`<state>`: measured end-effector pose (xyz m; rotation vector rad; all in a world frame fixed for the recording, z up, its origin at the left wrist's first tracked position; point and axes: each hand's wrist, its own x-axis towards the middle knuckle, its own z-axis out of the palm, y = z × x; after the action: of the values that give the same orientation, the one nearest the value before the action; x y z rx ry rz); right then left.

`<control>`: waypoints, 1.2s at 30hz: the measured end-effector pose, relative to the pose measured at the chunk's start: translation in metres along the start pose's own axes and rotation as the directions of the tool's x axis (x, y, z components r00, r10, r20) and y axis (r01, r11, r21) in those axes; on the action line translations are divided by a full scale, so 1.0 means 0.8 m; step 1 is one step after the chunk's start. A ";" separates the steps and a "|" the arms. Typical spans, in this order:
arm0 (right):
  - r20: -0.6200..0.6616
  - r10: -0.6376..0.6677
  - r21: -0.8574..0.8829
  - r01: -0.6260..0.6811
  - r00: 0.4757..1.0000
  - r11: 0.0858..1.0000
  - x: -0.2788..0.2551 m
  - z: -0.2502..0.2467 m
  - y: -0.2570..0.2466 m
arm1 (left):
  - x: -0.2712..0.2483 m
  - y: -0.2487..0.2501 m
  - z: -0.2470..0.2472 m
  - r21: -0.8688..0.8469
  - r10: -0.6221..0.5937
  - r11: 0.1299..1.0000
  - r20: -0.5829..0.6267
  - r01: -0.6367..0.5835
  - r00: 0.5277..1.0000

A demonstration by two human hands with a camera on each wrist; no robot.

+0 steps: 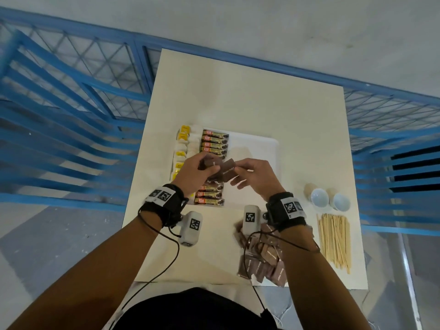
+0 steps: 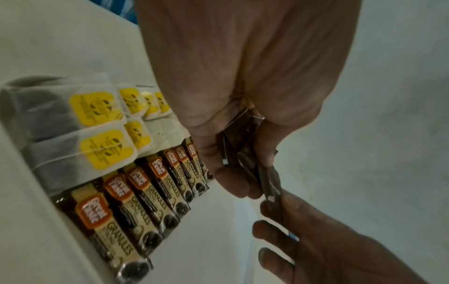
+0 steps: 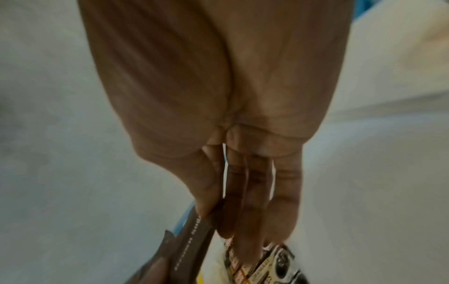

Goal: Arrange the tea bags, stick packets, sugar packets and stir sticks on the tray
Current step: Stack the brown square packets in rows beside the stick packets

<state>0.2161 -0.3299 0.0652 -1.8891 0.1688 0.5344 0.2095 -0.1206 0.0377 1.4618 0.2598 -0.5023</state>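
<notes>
Over the white tray (image 1: 258, 148), my left hand (image 1: 204, 165) grips a small bunch of brown sugar packets (image 1: 212, 163). My right hand (image 1: 238, 166) pinches one brown sugar packet (image 1: 228, 172) of that bunch between thumb and fingers; the pinched packet (image 3: 194, 228) shows in the right wrist view. Tea bags (image 1: 182, 148) with yellow tags fill the tray's left edge, and stick packets (image 1: 215, 141) lie in a column beside them. The left wrist view shows the tea bags (image 2: 97, 119), stick packets (image 2: 145, 194) and held packets (image 2: 243, 138). Loose sugar packets (image 1: 262, 256) and stir sticks (image 1: 334, 241) lie on the table.
Two small white cups (image 1: 320, 197) stand on the white table (image 1: 238, 91) right of the tray, behind the stir sticks. Blue metal frames with wire mesh (image 1: 71, 96) surround the table on the left, back and right.
</notes>
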 end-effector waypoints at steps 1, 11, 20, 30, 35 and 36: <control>-0.004 -0.038 -0.156 0.037 0.999 0.987 0.009 -0.002 0.002 | 0.004 0.001 0.000 0.030 0.009 0.999 -0.002 -0.009 1.000; -0.241 -0.034 -0.198 -0.015 0.970 0.980 0.113 -0.044 0.021 | 0.037 -0.008 -0.002 -0.008 -0.080 0.997 -0.145 0.079 0.986; -0.437 0.071 -0.183 -0.166 0.897 0.969 0.172 -0.029 0.060 | 0.046 -0.027 -0.009 -0.040 -0.162 0.987 -0.173 0.157 0.972; -0.469 0.057 -0.162 -0.149 0.882 0.976 0.187 -0.022 0.062 | 0.050 -0.022 -0.013 -0.084 -0.180 0.982 -0.168 0.168 0.969; -0.496 0.054 -0.141 -0.142 0.867 0.980 0.190 -0.021 0.064 | 0.048 -0.022 -0.014 -0.093 -0.174 0.983 -0.162 0.160 0.971; -0.497 0.057 -0.138 -0.144 0.866 0.980 0.190 -0.020 0.065 | 0.047 -0.023 -0.014 -0.095 -0.175 0.982 -0.160 0.161 0.971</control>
<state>0.3368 -0.3438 -0.0411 -2.1660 0.5760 0.1242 0.2352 -0.1166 0.0031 1.4104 0.5361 -0.4989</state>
